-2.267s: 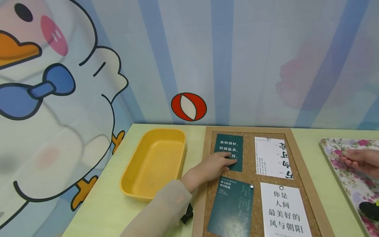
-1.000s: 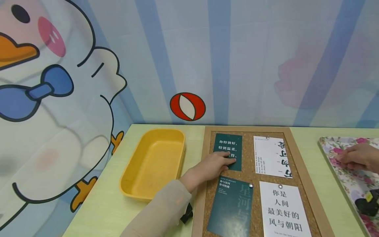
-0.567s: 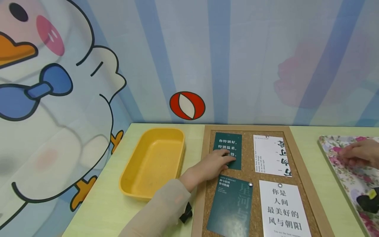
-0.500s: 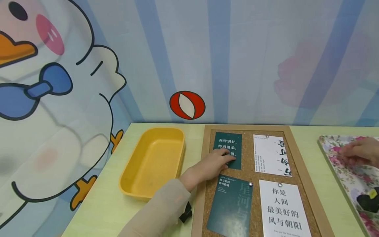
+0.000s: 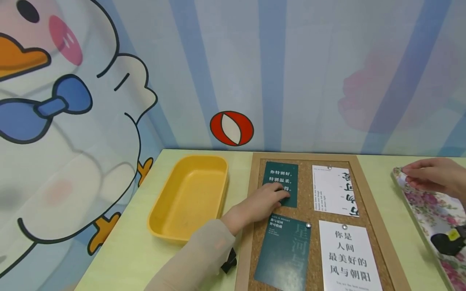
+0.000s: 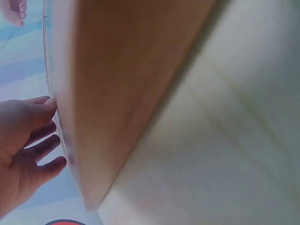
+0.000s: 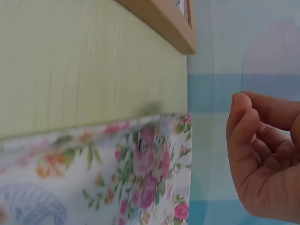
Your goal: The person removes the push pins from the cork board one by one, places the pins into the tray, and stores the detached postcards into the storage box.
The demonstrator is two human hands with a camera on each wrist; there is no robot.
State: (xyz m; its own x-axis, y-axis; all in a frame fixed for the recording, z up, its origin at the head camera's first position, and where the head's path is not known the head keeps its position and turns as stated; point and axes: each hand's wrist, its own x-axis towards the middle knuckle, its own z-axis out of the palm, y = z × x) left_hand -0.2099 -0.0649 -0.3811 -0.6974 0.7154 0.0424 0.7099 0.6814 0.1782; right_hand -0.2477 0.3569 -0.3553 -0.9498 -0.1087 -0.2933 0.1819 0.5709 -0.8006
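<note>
My left hand (image 5: 260, 200) rests its fingertips on the lower part of a dark green card (image 5: 280, 171) with white writing. That card lies at the upper left of a wood-framed corkboard (image 5: 306, 230). In the left wrist view the board's frame (image 6: 117, 84) fills the middle, with the spread fingers (image 6: 42, 150) at its far side. My right hand (image 5: 433, 176) hovers at the far left corner of a flowered tray (image 5: 426, 202). Its thumb and forefinger meet in a pinch; I cannot tell what is between them. A small silver pushpin (image 7: 143, 145) shows in the tray.
Another green card (image 5: 284, 252) and two white cards (image 5: 335, 190) share the corkboard, with silver pushpins (image 5: 308, 225) at their tops. A yellow basin (image 5: 189, 198) stands left of the board. Behind the pale table (image 5: 123, 242) rises a printed backdrop (image 5: 302, 81).
My right hand has moved from over the tray up and left to its far left corner, fingertips still pinched. My left hand stays on the green card, its fingers slightly more bent.
</note>
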